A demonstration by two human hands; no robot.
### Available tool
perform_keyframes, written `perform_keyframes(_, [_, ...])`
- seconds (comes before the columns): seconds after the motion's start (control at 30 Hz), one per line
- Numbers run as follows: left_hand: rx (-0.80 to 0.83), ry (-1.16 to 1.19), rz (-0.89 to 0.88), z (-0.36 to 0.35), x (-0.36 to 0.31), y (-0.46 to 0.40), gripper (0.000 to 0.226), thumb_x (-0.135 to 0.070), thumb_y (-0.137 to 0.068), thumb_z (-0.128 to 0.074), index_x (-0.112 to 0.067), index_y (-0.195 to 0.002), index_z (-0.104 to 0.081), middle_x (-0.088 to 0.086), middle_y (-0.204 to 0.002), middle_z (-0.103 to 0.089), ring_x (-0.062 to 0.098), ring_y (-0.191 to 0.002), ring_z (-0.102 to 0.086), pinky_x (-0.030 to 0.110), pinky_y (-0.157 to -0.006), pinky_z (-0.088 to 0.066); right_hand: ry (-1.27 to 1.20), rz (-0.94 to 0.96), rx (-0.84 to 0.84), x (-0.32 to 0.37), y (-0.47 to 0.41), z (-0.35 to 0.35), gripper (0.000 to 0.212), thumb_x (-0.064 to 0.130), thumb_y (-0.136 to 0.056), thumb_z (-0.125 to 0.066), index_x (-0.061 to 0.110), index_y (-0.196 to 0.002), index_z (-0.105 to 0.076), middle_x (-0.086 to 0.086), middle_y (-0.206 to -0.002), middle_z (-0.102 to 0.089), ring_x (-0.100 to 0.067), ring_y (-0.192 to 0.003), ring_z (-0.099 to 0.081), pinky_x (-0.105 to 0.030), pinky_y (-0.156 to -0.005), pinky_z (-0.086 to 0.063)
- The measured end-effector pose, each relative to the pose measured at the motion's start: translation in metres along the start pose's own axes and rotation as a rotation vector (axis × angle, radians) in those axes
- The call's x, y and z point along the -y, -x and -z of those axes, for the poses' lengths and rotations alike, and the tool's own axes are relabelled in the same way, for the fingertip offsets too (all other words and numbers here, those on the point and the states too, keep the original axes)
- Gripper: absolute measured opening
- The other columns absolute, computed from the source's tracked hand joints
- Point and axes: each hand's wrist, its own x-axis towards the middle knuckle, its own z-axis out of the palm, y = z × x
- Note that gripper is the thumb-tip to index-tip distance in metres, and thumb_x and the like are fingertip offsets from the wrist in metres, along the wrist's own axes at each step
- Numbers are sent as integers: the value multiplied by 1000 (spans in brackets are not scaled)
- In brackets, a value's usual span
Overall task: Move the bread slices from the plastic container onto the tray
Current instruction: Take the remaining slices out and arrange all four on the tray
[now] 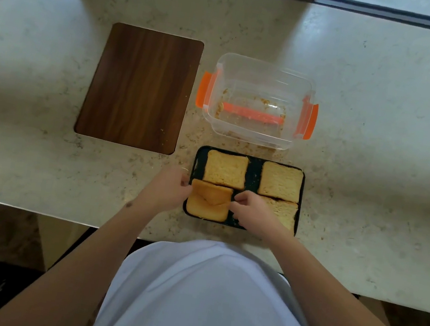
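Hands: left [170, 188] and right [249, 212] pinch the last slice [208, 203], fitting it in.
Tray [198, 160]: full.
Container [258, 101]: only crumbs.

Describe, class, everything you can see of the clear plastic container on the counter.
The plastic container is a clear, rounded rectangular tub standing upright and open on the pale counter, with no lid on it. Orange clip latches hang at its left and right ends, and an orange strip shows through near its base. No bread slices remain inside, only brown crumbs. It sits just beyond the dark tray, right of the wooden board. Neither hand touches it.
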Motion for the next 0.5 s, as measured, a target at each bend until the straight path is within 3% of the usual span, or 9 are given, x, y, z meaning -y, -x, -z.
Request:
perform_keyframes(0.07, [28,-61,-8,-4,3,5,16,-20,-86,-52,-11,-74,-57,9,-71,-51,22,-68,-53,33,-62,-35,14,-4,18,1,3,-5,43,31,-99,-58,13,-139,-53,3,-102,-64,-18,-99,-67,-39,-89,-59])
perform_keyframes(0.13, [40,-84,-20,-8,-1,9,8,-18,-88,-54,-20,-83,-48,7,-78,-49,20,-71,-51,34,-65,-36,29,-12,26,2,5,-9,39,31,-99,-56,14,-135,-55,1,-101,-65,-20,-101,-67,-40,-90,-59])
perform_keyframes(0.23, [36,-84,0,-14,-6,12,11,-14,-87,-55,-18,-84,-46,8,-78,-49,19,-67,-48,35,-61,-36,45,-19,28,1,8,-13,36,31,-99,-57,15,-132,-55,-3,-107,-68,-21,-102,-67,-38,-88,-56])
perform_keyframes(0.4, [-8,-40,24,-18,-11,14,26,-11,-87,-55,-11,-64,-42,5,-59,-36,14,-52,-33,29,-50,-23,77,-24,26,-1,8,-16,36,31,-99,-58,15,-131,-56,-2,-107,-68,-18,-97,-64,-32,-80,-53])
perform_keyframes(0.5, [-7,-39,41,-19,-12,14,14,-18,-87,-55,-11,-75,-57,11,-65,-51,18,-57,-47,31,-54,-35,71,-24,28,-3,8,-15,37,31,-98,-58,15,-132,-56,-2,-108,-67,-18,-97,-63,-30,-77,-51])
